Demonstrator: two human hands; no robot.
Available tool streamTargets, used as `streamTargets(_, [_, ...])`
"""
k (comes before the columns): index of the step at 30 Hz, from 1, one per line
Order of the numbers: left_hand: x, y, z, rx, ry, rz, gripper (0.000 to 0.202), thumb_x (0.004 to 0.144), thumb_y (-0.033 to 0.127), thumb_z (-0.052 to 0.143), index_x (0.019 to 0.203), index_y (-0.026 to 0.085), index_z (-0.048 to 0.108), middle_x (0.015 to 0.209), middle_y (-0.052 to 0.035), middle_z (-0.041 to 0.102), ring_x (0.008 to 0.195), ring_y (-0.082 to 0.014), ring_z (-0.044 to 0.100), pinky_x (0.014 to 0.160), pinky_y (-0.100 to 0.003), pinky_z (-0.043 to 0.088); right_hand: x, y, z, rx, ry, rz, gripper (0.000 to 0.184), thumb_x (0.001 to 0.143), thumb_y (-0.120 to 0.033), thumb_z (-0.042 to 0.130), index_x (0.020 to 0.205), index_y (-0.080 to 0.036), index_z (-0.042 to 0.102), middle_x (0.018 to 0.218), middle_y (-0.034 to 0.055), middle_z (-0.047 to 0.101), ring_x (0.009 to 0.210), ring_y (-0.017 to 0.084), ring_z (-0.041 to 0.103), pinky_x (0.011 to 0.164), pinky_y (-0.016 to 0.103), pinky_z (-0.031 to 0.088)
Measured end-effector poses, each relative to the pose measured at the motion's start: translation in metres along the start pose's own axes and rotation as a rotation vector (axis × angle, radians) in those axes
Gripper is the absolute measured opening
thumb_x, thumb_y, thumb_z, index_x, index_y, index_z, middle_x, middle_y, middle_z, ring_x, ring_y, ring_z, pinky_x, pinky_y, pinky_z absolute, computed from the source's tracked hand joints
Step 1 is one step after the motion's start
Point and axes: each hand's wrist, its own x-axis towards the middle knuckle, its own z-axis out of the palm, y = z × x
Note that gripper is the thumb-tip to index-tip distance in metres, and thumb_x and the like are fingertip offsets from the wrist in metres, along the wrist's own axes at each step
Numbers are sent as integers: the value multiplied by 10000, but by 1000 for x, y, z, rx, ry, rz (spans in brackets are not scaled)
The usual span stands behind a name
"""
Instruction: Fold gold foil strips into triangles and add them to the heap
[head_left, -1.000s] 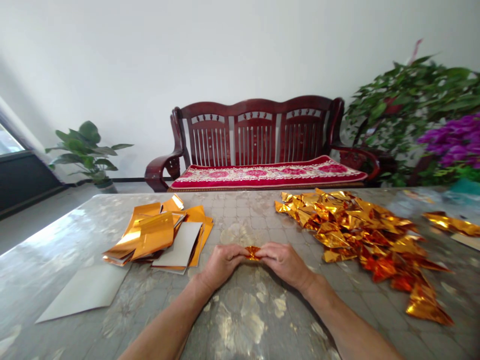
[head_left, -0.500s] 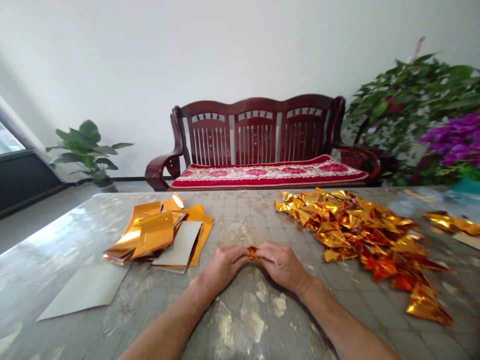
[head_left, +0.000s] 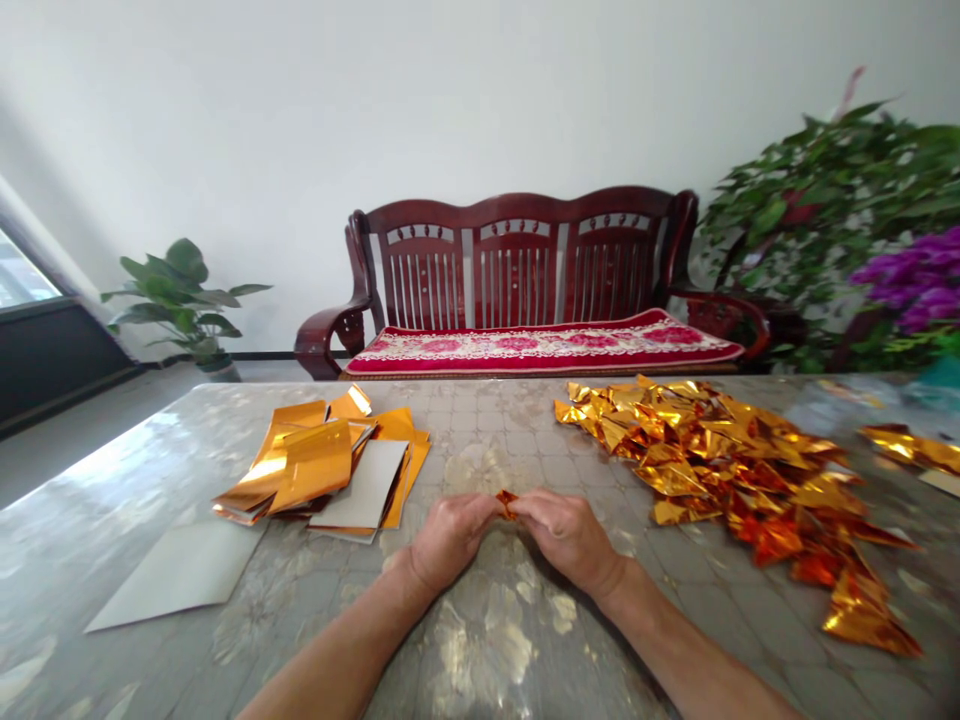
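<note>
Between my two hands, low over the table, is a small piece of folded gold foil paper [head_left: 508,504]; only its middle shows. My left hand [head_left: 450,535] pinches its left end, and my right hand [head_left: 568,535] pinches the right end. Fingers cover most of the piece. To the left lies a loose stack of gold foil paper sheets [head_left: 311,465], some with the pale back facing up. One pale sheet [head_left: 180,578] rests apart, nearer to me. A heap of folded gold foil pieces [head_left: 720,460] spreads to the right of my right hand.
The patterned table [head_left: 480,650] spans the foreground. Clear plastic wrapping [head_left: 832,400] and another gold foil piece [head_left: 904,445] lie at its right side. Behind stands a wooden bench [head_left: 517,270] with a red cushion, between potted plants [head_left: 184,300]. Purple flowers [head_left: 915,280] are at right.
The view has shifted slightly, so the surroundings appear a little further right. Both hands keep their pinch on the foil paper, with hardly any visible movement.
</note>
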Motion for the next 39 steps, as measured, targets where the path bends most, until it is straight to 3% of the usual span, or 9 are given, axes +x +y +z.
streamTargets(9, [1,1,8,80,69,54,239,876,84,485,882,222,680,714,-13,662,647,-137,597,624,-204,429,-1,-4,4,-24,65,9,286,947,-159,474,1036,-240,734,877,41,755,793,147,708,716,218,537])
streamTargets(13, [5,-4,7,58,97,69,242,925,114,459,975,226,668,824,-9,704,757,-134,648,708,-201,473,3,2,5,-56,119,-17,251,964,-171,492,1035,-225,726,906,40,759,806,146,712,735,222,550])
streamTargets(18, [6,-8,-2,-18,65,44,354,916,57,425,1092,270,646,1021,7,725,954,-129,670,846,-206,485,4,13,-4,-129,59,-90,264,955,-147,507,1110,-224,706,1046,45,753,921,166,713,828,268,564])
streamTargets(25, [7,-11,3,-68,125,-38,265,913,104,469,966,245,687,903,11,731,849,-129,676,771,-196,487,1,21,-6,-196,30,-104,323,902,-67,498,1033,-230,744,1018,40,768,904,164,724,821,277,575])
streamTargets(31, [14,0,5,-56,200,-128,228,860,126,530,915,219,731,900,5,760,833,-141,688,792,-215,490,2,22,-2,-201,25,-81,357,907,-49,455,1049,-202,744,1028,51,768,922,171,727,833,275,570])
streamTargets(35, [17,7,6,-30,255,-246,222,890,227,558,768,202,742,789,2,753,743,-141,678,707,-214,480,5,12,-2,-141,-21,2,347,907,-65,470,1062,-213,743,1054,42,763,932,160,721,844,250,545])
streamTargets(39, [19,8,11,-50,275,-295,174,845,180,603,773,212,759,780,14,760,719,-133,685,693,-207,482,12,-3,-4,-90,-41,205,236,945,-222,525,925,-225,761,937,33,772,865,169,714,799,244,520])
